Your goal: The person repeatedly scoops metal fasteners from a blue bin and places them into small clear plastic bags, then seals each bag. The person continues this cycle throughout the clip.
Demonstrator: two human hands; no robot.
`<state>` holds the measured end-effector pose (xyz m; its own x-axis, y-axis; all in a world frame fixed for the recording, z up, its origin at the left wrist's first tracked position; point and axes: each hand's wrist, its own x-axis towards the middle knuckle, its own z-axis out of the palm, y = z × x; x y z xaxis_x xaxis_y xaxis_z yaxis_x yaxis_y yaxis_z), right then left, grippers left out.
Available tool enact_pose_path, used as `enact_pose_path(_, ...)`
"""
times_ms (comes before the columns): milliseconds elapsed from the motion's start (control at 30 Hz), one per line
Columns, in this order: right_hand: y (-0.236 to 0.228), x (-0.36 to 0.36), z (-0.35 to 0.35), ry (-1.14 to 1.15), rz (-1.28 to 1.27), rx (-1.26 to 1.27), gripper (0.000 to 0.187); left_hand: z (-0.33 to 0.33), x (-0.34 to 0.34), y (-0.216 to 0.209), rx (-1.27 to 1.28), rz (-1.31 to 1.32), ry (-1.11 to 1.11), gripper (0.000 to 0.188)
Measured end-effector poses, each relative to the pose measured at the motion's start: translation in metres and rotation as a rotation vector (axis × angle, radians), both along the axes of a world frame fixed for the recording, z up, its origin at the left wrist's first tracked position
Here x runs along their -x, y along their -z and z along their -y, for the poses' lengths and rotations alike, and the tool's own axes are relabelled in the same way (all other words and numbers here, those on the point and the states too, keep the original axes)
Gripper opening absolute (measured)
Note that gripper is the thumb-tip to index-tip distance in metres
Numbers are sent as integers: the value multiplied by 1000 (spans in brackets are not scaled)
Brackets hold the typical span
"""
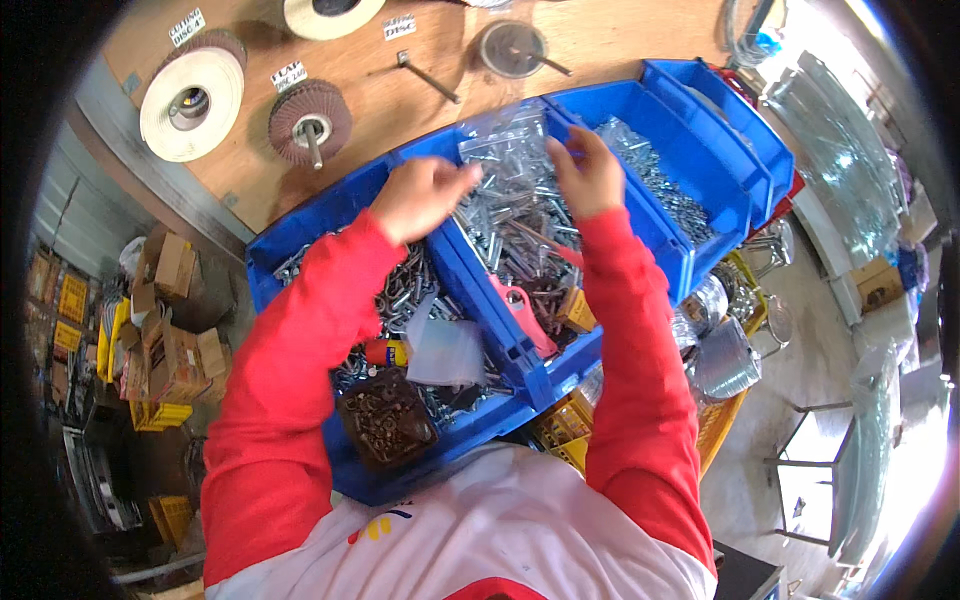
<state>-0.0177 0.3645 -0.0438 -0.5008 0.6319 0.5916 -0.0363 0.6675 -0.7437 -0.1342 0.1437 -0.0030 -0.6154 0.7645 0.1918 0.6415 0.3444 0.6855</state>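
My left hand [425, 198] is closed, its fingertips pinched at the left edge of a clear plastic bag [512, 150]. The bag lies at the far end of the middle compartment, over bolts and screws. On the bag's other side is my right hand [590, 175], its fingers bent and its thumb and forefinger apart; nothing shows between them. Below the hands, the compartment [525, 375] holds loose bolts, a pink-red handled tool [520, 312] and a small yellow box [576, 310]. Both red sleeves hide parts of the blue bins.
The left bin holds loose hardware, a translucent plastic piece [445, 350] and a brown tray of nuts [388, 418]. Small screws [665, 190] fill the right bin. Abrasive discs [308, 122] hang on pegs on the wooden board. Cardboard boxes [170, 350] stand at left, wrapped metalware [725, 360] at right.
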Motion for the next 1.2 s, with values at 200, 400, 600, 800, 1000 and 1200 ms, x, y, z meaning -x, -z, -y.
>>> enact_pose_path(200, 1, -126, 101, -247, 67, 60, 13, 113, -45, 23, 420, 4, 176, 54)
enact_pose_path(400, -7, -140, 167, -342, 117, -21, 9, 133, -47, 26, 217, 652, 87, 23)
enact_pose_path(600, 10, -136, 229, -424, 296, 124, 85, 143, -82, 34, -85, 922, 88, 21)
enact_pose_path(800, 19, -135, 244, -363, 228, 8, 80, 146, -110, 38, -221, 1124, 157, 30)
enact_pose_path(1000, 35, -144, 242, -277, 215, 196, 19, 155, -101, 37, -298, 1109, 126, 28)
enact_pose_path(1200, 48, -172, 237, -157, 325, 71, 11, 195, -60, 10, -753, 926, -92, 13)
